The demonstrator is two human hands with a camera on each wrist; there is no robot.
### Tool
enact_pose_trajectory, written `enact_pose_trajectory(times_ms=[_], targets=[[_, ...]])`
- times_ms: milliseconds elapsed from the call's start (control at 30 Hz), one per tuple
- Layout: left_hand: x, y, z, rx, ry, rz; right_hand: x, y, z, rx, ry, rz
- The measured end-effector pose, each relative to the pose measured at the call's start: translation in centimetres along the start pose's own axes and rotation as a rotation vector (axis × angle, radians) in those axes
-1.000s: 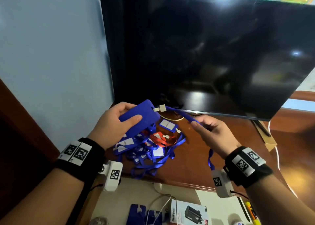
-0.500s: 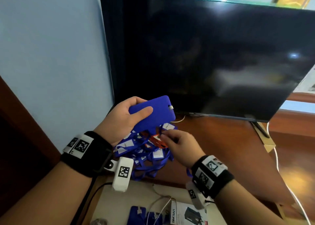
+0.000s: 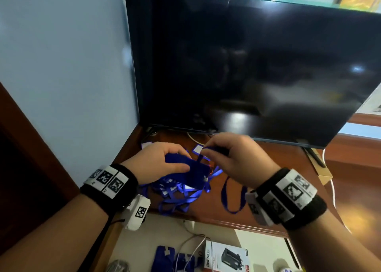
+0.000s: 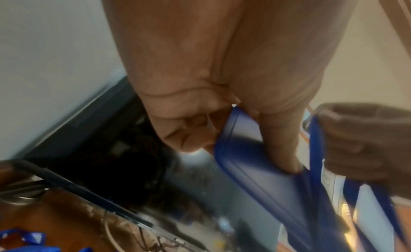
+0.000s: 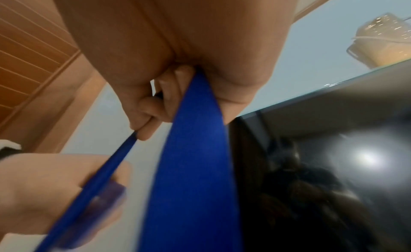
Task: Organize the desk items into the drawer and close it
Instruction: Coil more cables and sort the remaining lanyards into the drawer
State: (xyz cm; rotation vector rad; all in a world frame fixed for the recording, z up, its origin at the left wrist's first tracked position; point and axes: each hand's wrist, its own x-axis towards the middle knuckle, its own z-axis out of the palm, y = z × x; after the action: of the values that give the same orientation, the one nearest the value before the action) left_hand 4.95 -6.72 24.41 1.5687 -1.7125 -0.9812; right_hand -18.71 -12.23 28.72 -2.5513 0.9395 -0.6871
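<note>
Wooden desk (image 3: 268, 199) before dark monitor (image 3: 247, 65). Left hand (image 3: 156, 164), palm down, thumb and fingers clamping blue card holder (image 3: 198, 168) above lanyard pile (image 3: 177, 195). Right hand (image 3: 237, 160) raised beside it, fingertips pinching blue strap (image 5: 195, 167); loop hangs below wrist.

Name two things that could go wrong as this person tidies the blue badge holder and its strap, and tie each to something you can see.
1. The left hand grips the blue badge holder just above the pile of lanyards; the dangling strap, pinched by the right hand, could snag that pile and drag it along.
2. The pile lies near the desk edge, so a tug might pull lanyards off it.
</note>
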Motion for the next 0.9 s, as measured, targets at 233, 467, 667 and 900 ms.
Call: enact_pose_trajectory(times_ms=[233, 467, 667, 900], targets=[[-1.9, 2.5, -1.5, -0.311, 0.002, 0.183, -0.8, 3.1, 3.4, 0.224, 0.071, 0.079], [-0.5, 0.8, -2.6, -0.004, 0.355, 0.084, -3.9, 0.0, 8.2, 0.171, -0.204, -0.034], [-1.3, -1.2, -0.7, 0.242, 0.009, -0.082, -0.9, -0.8, 3.0, 0.007, -0.052, -0.098], [-3.7, 2.2, -1.6, -0.078, -0.151, 0.117, -0.4, 1.6, 2.6, 0.373, 0.056, 0.080]])
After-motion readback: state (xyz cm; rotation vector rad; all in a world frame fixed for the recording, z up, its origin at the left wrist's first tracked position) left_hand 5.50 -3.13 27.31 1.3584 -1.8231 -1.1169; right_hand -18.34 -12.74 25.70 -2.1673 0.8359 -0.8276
